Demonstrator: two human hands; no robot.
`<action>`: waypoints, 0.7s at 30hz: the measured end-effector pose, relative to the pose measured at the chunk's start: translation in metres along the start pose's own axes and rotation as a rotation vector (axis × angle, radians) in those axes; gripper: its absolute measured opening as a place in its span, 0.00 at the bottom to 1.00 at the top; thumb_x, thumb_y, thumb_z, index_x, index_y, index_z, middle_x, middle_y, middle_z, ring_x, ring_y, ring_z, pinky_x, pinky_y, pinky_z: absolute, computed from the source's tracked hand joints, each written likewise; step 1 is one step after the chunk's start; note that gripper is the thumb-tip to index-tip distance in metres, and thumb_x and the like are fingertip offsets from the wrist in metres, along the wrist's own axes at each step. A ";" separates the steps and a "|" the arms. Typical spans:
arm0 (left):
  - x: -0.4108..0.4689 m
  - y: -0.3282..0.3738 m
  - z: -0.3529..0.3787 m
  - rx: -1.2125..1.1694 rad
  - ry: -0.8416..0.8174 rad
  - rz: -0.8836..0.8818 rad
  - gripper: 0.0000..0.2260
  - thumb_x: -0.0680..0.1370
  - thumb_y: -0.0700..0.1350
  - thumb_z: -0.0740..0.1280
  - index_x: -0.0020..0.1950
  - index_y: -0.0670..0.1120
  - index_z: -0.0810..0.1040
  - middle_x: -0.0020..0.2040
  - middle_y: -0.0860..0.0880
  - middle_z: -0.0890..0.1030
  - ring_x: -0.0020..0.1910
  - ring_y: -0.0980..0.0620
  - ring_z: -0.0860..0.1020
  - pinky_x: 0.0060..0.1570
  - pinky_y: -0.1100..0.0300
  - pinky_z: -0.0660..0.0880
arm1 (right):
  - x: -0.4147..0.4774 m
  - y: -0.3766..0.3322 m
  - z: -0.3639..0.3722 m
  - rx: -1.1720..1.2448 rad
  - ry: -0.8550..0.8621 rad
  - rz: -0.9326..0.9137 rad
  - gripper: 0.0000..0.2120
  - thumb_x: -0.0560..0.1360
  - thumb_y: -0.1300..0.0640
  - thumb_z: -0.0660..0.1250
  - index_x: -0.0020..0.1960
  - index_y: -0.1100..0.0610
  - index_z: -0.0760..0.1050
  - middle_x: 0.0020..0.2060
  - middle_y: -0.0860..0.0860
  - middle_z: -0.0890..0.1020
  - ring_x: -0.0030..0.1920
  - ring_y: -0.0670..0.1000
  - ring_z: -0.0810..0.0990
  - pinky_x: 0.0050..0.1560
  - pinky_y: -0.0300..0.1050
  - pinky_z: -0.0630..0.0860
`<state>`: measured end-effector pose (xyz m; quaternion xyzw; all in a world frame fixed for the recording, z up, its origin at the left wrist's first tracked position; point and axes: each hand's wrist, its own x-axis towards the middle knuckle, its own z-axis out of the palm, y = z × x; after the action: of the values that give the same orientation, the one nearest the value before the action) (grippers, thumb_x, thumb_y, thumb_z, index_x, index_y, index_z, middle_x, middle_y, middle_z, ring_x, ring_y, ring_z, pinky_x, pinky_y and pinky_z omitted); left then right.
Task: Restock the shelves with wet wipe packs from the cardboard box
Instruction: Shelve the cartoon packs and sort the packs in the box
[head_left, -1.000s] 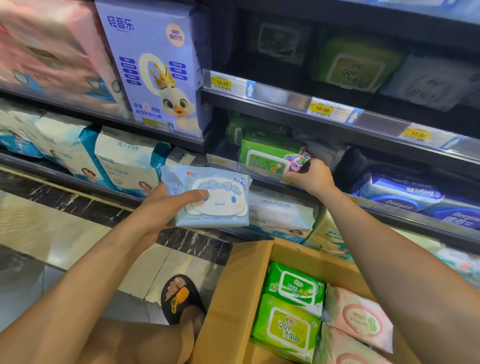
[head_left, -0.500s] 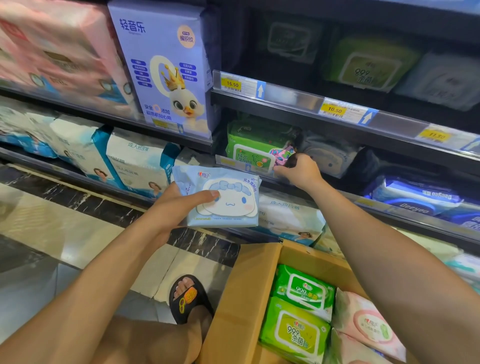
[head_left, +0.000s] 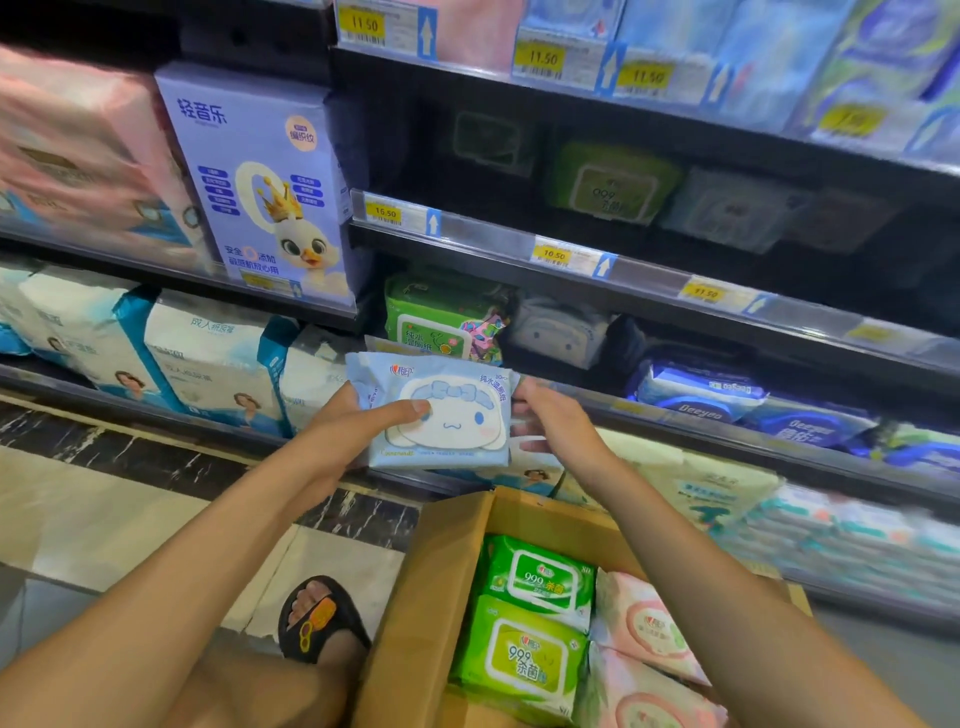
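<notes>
Farthest left, our left hand (head_left: 353, 431) gripped the pale blue wet wipe pack (head_left: 441, 415), thumb pressed across its printed face and the other fingers hidden behind it. The pack hung in the air in front of the shelf (head_left: 675, 415), not yet on it. Its face was towards us and its long axis ran left to right, close to level. Just above and behind it a green pack (head_left: 436, 317) stood at the front of its row. To the right of that, a grey pack (head_left: 561, 332) sat further back in shadow.

At the blue pack's right edge was our right hand (head_left: 550, 426), fingers loosely curled and touching that edge. We could not tell whether they pinched it or only steadied it. Below, the cardboard box (head_left: 550, 519) stood open, with green refills (head_left: 540, 577) and pink refills (head_left: 644, 623) lying flat inside.

We judged that the coming move turned on one thing: the shelf row lay up and away from the pack, a little to the right. The left hand had the sure hold, while the right hand was the nearer one to the grey pack's row. Since the pack's long axis already ran along the shelf edge, it seemed to need a push forward and up, not a turn.
</notes>
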<state>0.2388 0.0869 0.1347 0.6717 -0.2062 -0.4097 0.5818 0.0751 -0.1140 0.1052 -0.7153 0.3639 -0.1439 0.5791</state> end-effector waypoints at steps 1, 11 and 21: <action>0.000 -0.001 0.007 0.004 -0.011 0.008 0.20 0.73 0.50 0.79 0.62 0.53 0.78 0.55 0.57 0.87 0.57 0.55 0.84 0.65 0.52 0.76 | -0.009 0.001 -0.002 0.074 -0.030 0.040 0.21 0.84 0.40 0.57 0.65 0.52 0.79 0.57 0.50 0.86 0.52 0.51 0.86 0.58 0.53 0.82; -0.015 -0.005 0.065 0.104 0.126 0.026 0.41 0.61 0.66 0.81 0.66 0.50 0.67 0.62 0.51 0.79 0.59 0.48 0.80 0.62 0.46 0.78 | -0.089 0.017 -0.041 0.279 0.026 0.008 0.14 0.81 0.49 0.68 0.64 0.55 0.78 0.57 0.52 0.86 0.56 0.55 0.85 0.49 0.48 0.82; -0.025 -0.002 0.107 0.246 0.159 0.230 0.23 0.75 0.60 0.75 0.62 0.50 0.75 0.64 0.49 0.74 0.60 0.50 0.76 0.56 0.52 0.73 | -0.124 0.017 -0.072 0.305 0.176 -0.054 0.14 0.79 0.54 0.73 0.64 0.54 0.78 0.50 0.52 0.88 0.50 0.54 0.88 0.46 0.48 0.82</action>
<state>0.1393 0.0403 0.1423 0.7398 -0.2837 -0.2579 0.5529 -0.0621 -0.0825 0.1373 -0.6134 0.3675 -0.2750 0.6427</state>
